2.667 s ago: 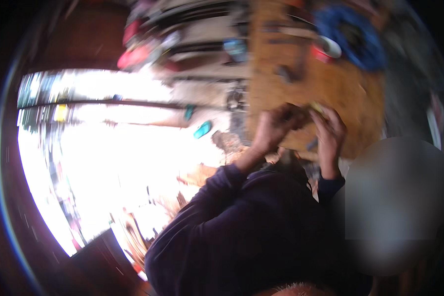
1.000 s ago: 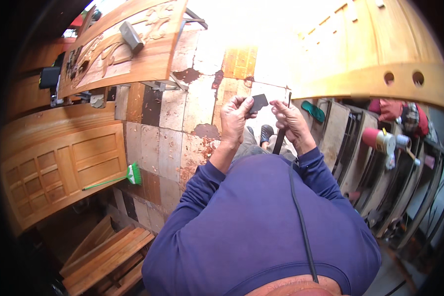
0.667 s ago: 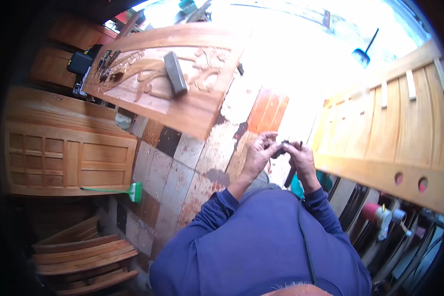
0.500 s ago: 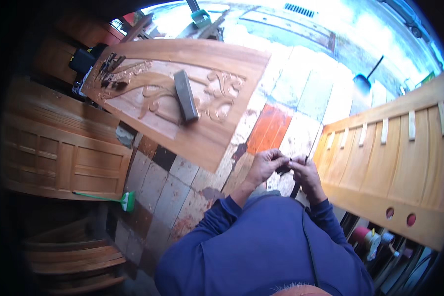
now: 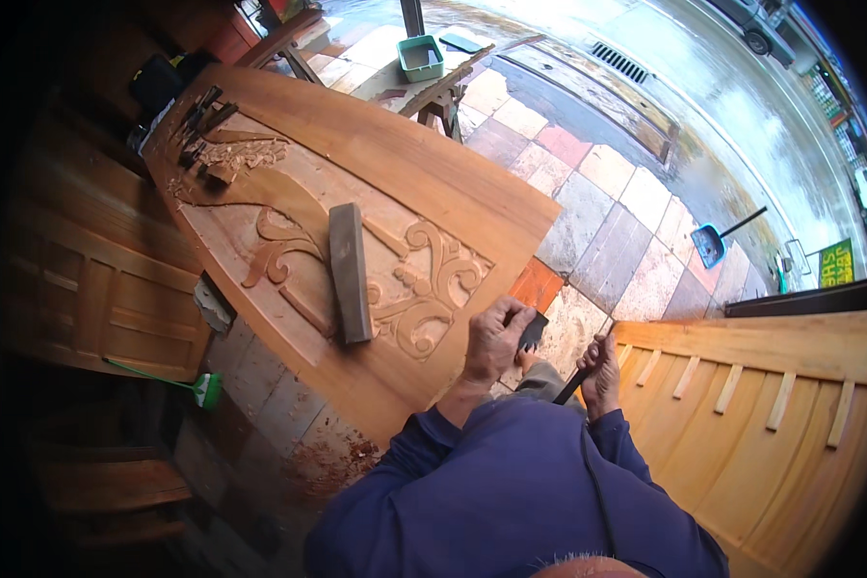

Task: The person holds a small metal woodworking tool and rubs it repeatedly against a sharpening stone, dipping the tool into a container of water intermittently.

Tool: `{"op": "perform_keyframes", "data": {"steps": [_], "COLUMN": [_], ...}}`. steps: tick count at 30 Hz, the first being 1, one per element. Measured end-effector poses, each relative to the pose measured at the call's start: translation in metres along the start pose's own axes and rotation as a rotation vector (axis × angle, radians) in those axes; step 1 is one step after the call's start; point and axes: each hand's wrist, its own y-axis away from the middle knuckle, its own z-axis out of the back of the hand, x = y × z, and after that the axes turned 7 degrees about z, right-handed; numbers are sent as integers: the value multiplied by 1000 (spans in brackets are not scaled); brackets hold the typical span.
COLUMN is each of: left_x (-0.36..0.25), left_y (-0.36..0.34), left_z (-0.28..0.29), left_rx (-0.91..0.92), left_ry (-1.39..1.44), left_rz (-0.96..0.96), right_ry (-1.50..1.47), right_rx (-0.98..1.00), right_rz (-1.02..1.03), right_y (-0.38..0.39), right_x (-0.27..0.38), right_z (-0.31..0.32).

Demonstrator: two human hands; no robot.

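Note:
My left hand (image 5: 496, 345) is closed on a small flat black piece (image 5: 533, 330), pinched between thumb and fingers. Apart from it, to the right, my right hand (image 5: 601, 374) wraps round a dark strip (image 5: 570, 386) that slants down toward my body; whether it is a strap or a rod I cannot tell. Both hands are in front of my chest, past the near corner of a carved wooden door panel (image 5: 496, 207). On the panel's scroll carving lies a long grey rectangular block (image 5: 349, 279). Several carving tools (image 5: 202, 120) lie among wood shavings at its far left end.
To the right stands a slatted wooden door (image 5: 742, 424). A green tub (image 5: 421, 60) rests on a trestle table beyond the panel. A blue dustpan (image 5: 710, 246) is on the tiled floor (image 5: 597, 222). At left are a green broom (image 5: 206, 389) and another panelled door (image 5: 96, 299).
My hands have come apart: they were together at one dark thing, and now the left holds the black piece and the right the dark strip. The view has shifted, showing more of the street.

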Motion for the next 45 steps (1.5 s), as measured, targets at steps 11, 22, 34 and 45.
{"op": "perform_keyframes", "data": {"steps": [11,22,34,45], "left_x": [-11,-46,-71,-49], "left_y": [-174,-285,-479,-465], "left_z": [-14,22,74,28], "left_rx": [-530,-716,-797,-779], "left_ry": [343,382,-429,-537], "left_rz": [81,-29,-338,-203], "right_ry": [344,679,1072,1433], "right_rx": [313,883,953,1133], "right_rz": [60,188,246,752], "right_y": [-268,-391,-476,-557], "right_x": [96,105,20,-80], "right_z": [-142,-356,-594,-681]}}
